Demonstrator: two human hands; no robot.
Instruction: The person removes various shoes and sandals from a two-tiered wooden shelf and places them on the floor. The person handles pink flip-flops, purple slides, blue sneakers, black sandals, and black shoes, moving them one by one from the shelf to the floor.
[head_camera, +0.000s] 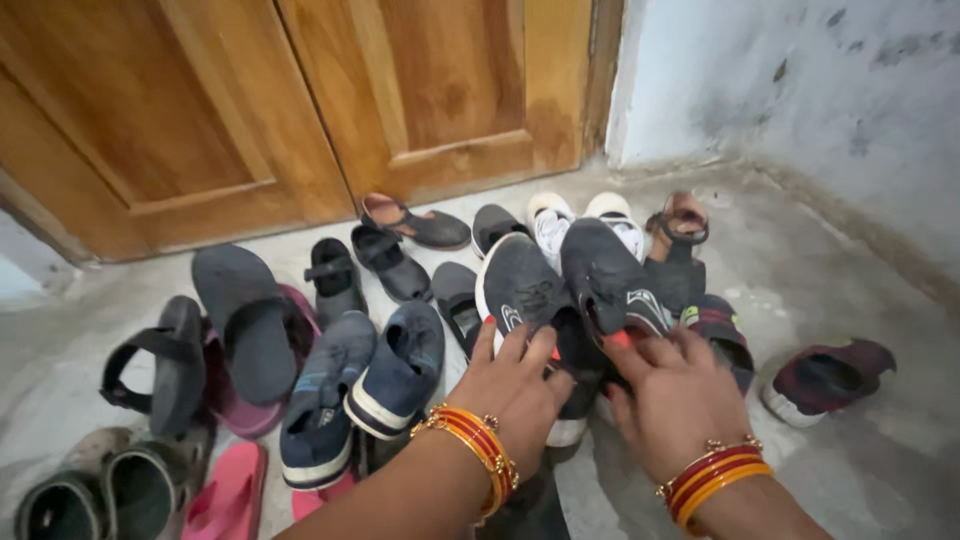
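Left hand and right hand, fingers curled, each grip a dark sneaker: left sneaker, right sneaker, amid footwear heaped on the floor by a wooden door

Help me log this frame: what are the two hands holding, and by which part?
Left hand grips the left dark sneaker at its heel end; right hand grips the right dark sneaker likewise.

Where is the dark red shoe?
The dark red shoe lies alone on the floor at far right, apart from the pile, beyond the right hand.
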